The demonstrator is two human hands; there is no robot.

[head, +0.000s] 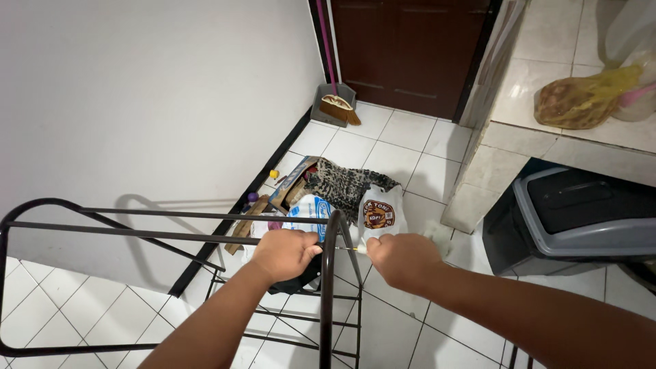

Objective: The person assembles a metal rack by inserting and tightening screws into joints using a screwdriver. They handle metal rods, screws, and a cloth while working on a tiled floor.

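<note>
A black metal rack (137,236) stands in front of me on the white tiled floor. My left hand (283,253) is closed beside its upright post (329,273), near the top corner. My right hand (403,258) is closed on the other side of the post, pinching a thin pale string or tie (357,249) that runs to the post. Whether my left hand grips the tie or the rack I cannot tell. Below the hands lie a white plastic bag with a round label (381,213) and a white-and-blue bag (309,210).
A pile of cardboard, patterned cloth (345,183) and small scraps lies along the white wall. A dustpan and broom (335,104) lean by the dark door (410,48). At right a tiled counter (519,89) holds a yellow mesh bag (581,99), with a grey lidded bin (581,212) under it.
</note>
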